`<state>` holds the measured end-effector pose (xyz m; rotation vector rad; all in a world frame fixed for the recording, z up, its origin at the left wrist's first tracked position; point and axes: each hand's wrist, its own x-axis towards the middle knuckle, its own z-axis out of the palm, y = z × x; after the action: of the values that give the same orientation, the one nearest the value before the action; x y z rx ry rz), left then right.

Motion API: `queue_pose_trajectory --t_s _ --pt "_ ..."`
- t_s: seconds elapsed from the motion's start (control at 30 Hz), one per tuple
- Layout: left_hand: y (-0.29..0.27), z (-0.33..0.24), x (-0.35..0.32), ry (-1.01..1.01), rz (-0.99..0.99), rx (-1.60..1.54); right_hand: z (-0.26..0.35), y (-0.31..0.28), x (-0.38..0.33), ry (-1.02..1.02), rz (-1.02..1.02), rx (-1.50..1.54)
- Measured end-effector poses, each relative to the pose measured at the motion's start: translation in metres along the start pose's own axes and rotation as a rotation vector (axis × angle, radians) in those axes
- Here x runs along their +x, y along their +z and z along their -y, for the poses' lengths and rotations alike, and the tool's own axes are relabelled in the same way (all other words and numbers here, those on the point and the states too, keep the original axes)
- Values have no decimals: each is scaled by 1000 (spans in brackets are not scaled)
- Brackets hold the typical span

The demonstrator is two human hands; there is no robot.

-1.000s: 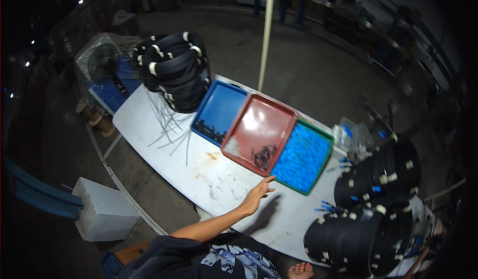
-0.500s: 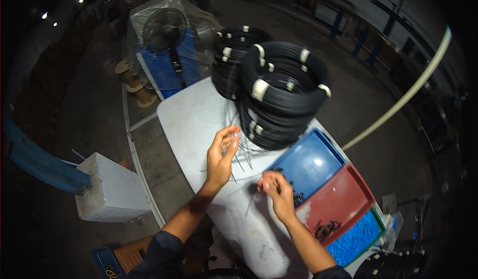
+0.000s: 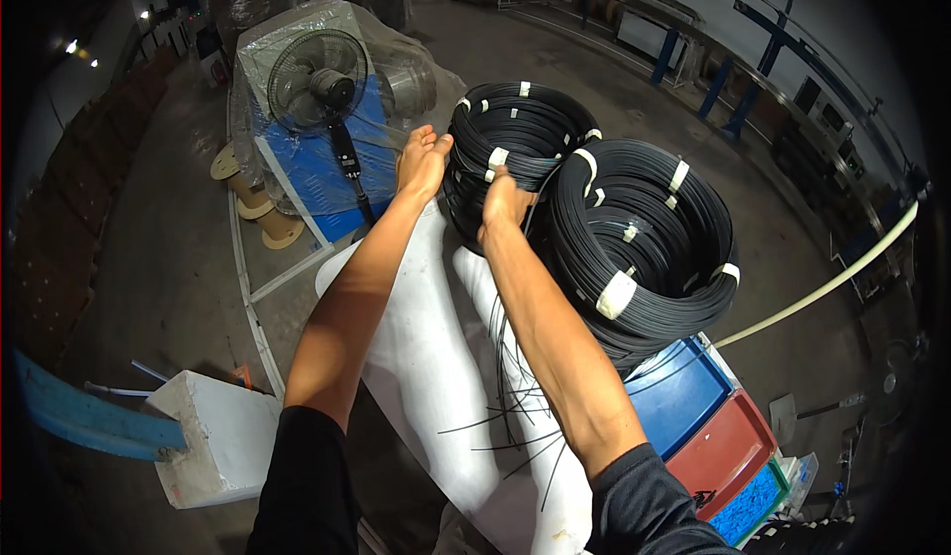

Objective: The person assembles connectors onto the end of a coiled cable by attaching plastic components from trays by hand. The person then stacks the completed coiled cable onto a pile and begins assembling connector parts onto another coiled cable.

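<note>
Two stacks of black cable coils, bound with pale tape bands, stand side by side on the white table (image 3: 391, 377). My left hand (image 3: 423, 164) is against the left side of the farther stack (image 3: 525, 124), its fingers stretched upward. At the front of that stack is my right hand (image 3: 506, 201), close to a tape band and beside the nearer stack (image 3: 644, 243). The right fingers are partly hidden and blurred, so their grip cannot be made out. Loose thin black cable ends (image 3: 505, 406) hang and spread over the table below my right forearm.
Right of the stacks lie a blue tray (image 3: 684, 391), a red tray (image 3: 723, 451) with small black pieces, and a green tray (image 3: 783, 484) with blue pieces. A fan (image 3: 332, 84) and plastic-wrapped goods stand at the far left. A white block (image 3: 223, 436) with a blue post is left.
Both hands have moved away from me, from above the middle of the table to the farther coil stack. The view has shifted, and the coils and trays now appear lower and farther right.
</note>
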<state>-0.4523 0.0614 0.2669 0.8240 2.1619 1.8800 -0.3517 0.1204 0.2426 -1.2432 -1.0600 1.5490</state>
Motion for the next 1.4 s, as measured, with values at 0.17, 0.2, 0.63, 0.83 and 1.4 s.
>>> queue_pose_trajectory --t_s 0.17,0.2,0.63,0.83,1.4 --pt "0 51 53 -79 104 61 11 23 43 150 -33 141" --pt "27 46 56 -145 162 -33 8 15 78 95 -114 120" --pt "64 25 87 -417 -26 88 67 43 37 283 -192 -332" --pt "106 -39 77 -170 -152 -602 94 61 115 496 -982 103" --pt "-136 -93 -194 229 -148 -585 94 -200 -119 -466 601 202"
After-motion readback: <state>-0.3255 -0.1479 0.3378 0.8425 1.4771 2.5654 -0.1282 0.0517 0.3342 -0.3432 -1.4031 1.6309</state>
